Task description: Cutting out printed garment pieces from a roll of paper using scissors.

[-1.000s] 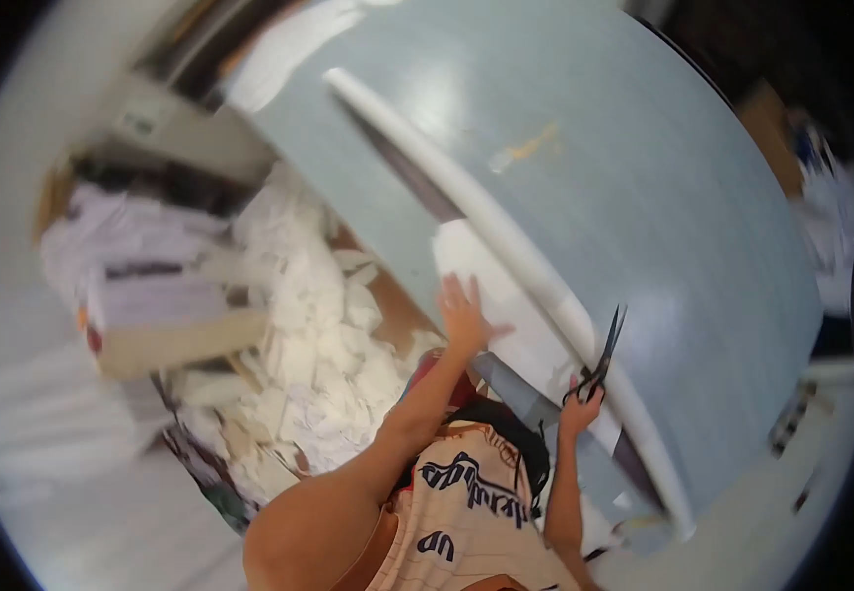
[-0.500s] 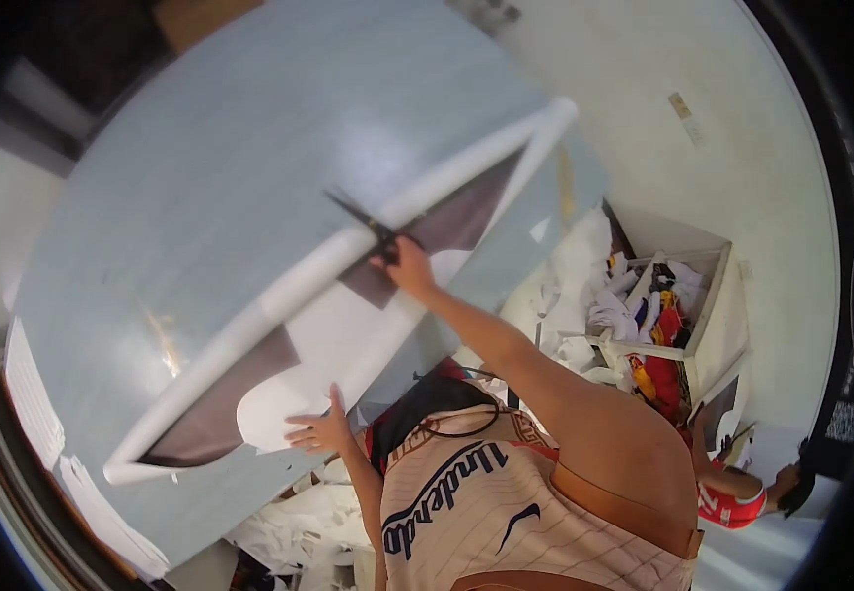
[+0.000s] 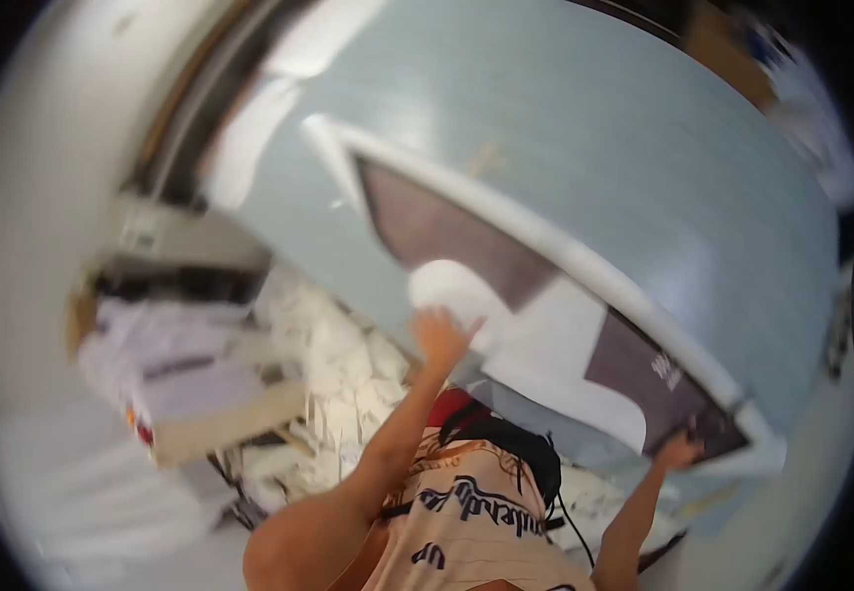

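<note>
A large white sheet (image 3: 535,345) with dark purple-brown printed panels lies across the pale blue table (image 3: 584,118). My left hand (image 3: 442,337) rests on its near edge at the rounded white part, fingers spread and thumb out. Close to the sheet's right end, my right hand (image 3: 680,451) is closed over the dark panel (image 3: 653,374). Black scissors (image 3: 717,426) are in its fingers, blurred and hard to separate from the dark print. The white border runs along the sheet's far side.
White scraps (image 3: 333,345) are heaped below the table's near left edge. Further left stands a container (image 3: 230,428) with pale cloth in it. White paper stacks (image 3: 259,138) lie at the table's far left, and a cardboard-brown piece (image 3: 727,54) is at the far right.
The view has swung round, so the sheet now slants down to the right. My right hand has moved from the sheet's middle to its right end with the scissors; my left hand stays spread.
</note>
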{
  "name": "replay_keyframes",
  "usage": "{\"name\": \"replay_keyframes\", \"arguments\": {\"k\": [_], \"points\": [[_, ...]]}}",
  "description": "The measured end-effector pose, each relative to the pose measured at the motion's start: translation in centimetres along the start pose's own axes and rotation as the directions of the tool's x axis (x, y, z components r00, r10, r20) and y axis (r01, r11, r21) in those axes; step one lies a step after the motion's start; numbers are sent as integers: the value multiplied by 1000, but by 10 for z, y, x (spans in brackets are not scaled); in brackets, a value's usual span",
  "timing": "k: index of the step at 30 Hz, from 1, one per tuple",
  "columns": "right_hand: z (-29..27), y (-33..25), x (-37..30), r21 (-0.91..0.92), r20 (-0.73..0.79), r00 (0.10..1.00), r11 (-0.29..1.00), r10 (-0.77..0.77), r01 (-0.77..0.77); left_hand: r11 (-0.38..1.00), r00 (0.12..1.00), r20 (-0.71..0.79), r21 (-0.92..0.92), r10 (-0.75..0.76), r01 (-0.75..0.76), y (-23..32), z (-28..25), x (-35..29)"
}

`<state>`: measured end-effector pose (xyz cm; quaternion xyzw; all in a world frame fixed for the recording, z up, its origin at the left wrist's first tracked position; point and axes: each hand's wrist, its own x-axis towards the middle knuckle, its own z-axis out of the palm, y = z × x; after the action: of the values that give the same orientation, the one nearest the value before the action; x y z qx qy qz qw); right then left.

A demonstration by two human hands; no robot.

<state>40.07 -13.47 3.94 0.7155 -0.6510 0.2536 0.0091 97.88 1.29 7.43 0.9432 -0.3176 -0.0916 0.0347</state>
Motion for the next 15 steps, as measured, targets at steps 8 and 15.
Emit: {"name": "replay_keyframes", "arguments": {"k": [8,15], "points": [[18,120,-30,-253,-289,678,629,675,-735,924,910,-257,288,327,-250,-132,-34,250],[17,144,-72,313,-352,817,880,457,-358,965,993,-61,237,-99,111,-222,-47,365]]}}
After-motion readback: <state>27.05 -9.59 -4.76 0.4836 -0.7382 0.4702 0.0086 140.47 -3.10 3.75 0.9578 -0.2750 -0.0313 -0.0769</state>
